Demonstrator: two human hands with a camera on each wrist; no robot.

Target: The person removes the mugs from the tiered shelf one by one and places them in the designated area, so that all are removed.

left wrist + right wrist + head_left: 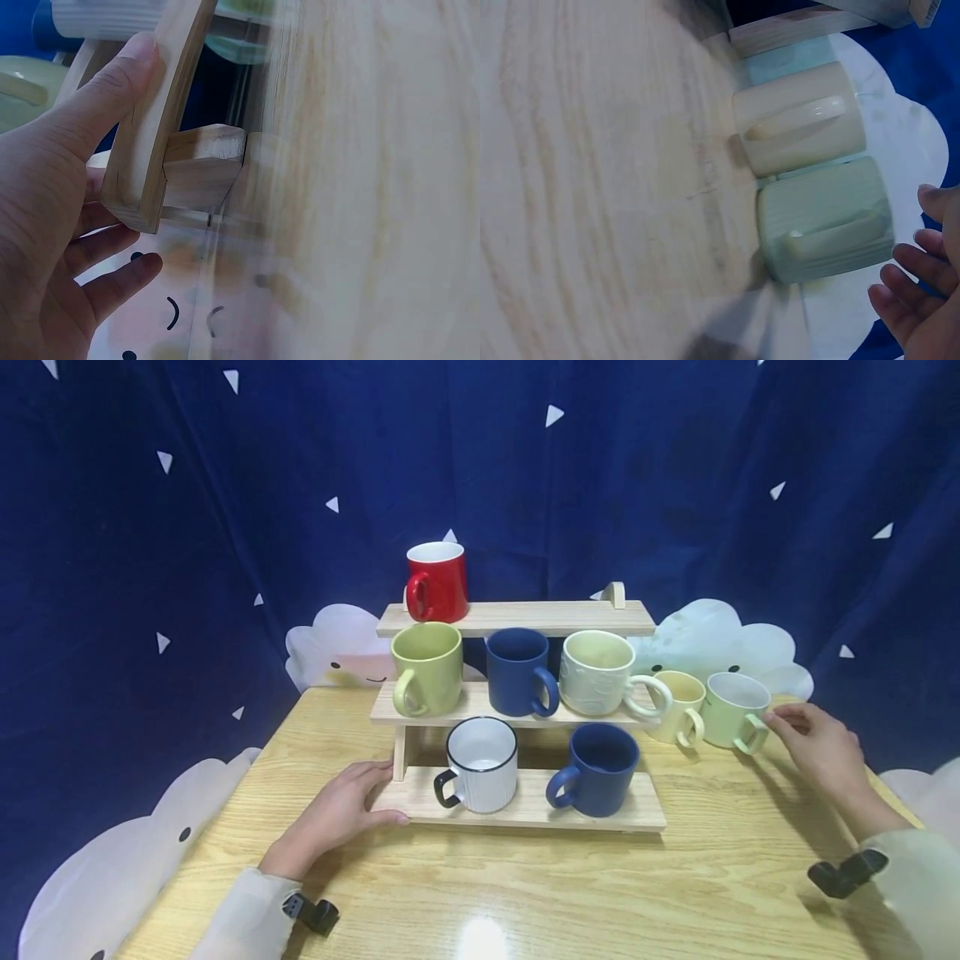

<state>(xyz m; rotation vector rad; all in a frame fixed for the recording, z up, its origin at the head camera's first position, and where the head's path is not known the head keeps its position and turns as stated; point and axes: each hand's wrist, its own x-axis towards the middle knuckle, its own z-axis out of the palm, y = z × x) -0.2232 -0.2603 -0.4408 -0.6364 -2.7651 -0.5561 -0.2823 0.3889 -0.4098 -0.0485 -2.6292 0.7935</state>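
Observation:
My left hand (341, 806) holds the left end of the wooden shelf's bottom board (139, 165), thumb along the front edge and fingers at the far side. On the right, my right hand (821, 752) is beside a mint green mug (731, 714), its loosely bent fingers near the rim and handle. In the right wrist view a gap shows between those fingers and the ribbed mint mug (825, 217). A cream yellow mug (678, 702) stands close against its left side, both upright on the table.
The three-tier shelf bears a red mug (442, 585) on top. Its middle board carries a yellow-green mug (435, 664), a navy mug (513, 672) and a white embossed mug (594, 677). Below are a white black-rimmed mug (487, 772) and another navy mug (603, 777). A blue curtain (495, 460) hangs behind.

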